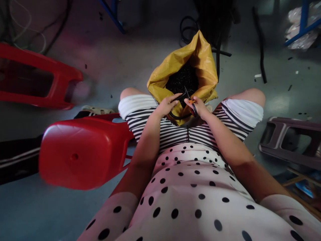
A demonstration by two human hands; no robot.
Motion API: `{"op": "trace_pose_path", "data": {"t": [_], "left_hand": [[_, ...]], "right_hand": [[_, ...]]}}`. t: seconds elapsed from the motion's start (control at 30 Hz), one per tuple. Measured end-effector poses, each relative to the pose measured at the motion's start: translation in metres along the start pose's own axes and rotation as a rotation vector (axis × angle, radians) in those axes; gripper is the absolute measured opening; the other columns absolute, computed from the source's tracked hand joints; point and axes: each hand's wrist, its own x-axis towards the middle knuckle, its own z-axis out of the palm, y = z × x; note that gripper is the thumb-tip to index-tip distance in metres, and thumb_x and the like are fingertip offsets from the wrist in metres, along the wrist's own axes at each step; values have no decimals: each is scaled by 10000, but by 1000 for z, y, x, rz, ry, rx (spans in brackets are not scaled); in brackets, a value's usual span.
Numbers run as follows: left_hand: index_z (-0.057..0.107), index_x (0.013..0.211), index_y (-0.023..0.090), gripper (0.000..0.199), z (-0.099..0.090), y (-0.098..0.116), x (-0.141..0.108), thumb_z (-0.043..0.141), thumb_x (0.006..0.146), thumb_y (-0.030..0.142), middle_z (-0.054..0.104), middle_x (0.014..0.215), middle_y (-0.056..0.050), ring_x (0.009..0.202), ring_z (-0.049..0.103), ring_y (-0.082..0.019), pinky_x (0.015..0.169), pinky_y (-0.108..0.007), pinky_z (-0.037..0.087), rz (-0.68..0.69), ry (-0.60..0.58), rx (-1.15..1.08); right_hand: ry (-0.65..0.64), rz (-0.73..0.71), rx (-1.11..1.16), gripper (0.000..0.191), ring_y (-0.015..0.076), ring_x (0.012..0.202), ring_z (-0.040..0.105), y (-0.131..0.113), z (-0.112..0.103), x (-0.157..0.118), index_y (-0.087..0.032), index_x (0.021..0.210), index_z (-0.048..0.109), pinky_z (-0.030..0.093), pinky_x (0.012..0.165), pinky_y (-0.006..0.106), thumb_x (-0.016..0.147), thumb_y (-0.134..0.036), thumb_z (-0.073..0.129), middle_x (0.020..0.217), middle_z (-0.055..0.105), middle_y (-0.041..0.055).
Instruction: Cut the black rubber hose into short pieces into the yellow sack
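Observation:
My left hand (167, 105) pinches a thin black tube (178, 117) near the mouth of a yellow sack (165, 73). A length of the tube curves down below both hands. In my right hand (199, 106) is a pair of scissors (194, 110) with dark and orange handles, its blades pointing up over the sack's opening, close to the tube. Whether the blades touch the tube I cannot tell. Many small black pieces (183, 78) lie inside the sack, which stands between my knees.
A red stool (75, 154) stands at my left, another red stool (27, 77) beyond it. At right is a grey-brown stool (293, 140). Black tubing (260, 47) and scraps lie on the floor ahead. Clear plastic bags (301, 33) sit by a blue frame (303, 20). A person's dark-trousered leg (20, 157) shows at left.

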Motion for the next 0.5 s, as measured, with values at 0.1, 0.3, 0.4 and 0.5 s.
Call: {"op": "trace_pose_path", "data": {"t": [0.1, 0.3, 0.4, 0.5], "left_hand": [[703, 1503, 199, 575, -3, 1, 2, 721, 953, 366, 483, 610, 50, 507, 456, -117, 569, -265, 470, -17, 29, -49], [717, 1455, 208, 490, -1, 0, 4, 662, 982, 325, 472, 638, 45, 516, 430, -116, 550, -254, 431, -6, 132, -60], [720, 1414, 214, 447, 8, 0, 5, 676, 980, 312, 573, 713, 22, 550, 509, -122, 613, -273, 517, 16, 200, -17], [733, 1334, 187, 378, 23, 2, 10, 713, 972, 296, 668, 796, -13, 662, 628, -150, 726, -297, 586, 20, 308, 40]], "right_hand": [[-20, -4, 5, 735, 127, 428, 458, 1, -1, -3, -280, 860, 411, 323, 392, 261, 723, -861, 839, 550, 467, -78], [-37, -46, 21, 702, 119, 380, 391, -1, -1, -3, -287, 846, 392, 262, 374, 256, 676, -751, 890, 516, 436, -99], [-4, -48, 27, 650, 115, 433, 420, 0, 0, -1, -279, 837, 404, 284, 405, 249, 683, -694, 880, 557, 464, -85], [36, -92, 8, 602, 113, 517, 435, 2, 2, -1, -266, 830, 435, 297, 452, 238, 705, -674, 860, 608, 484, -67]]}}
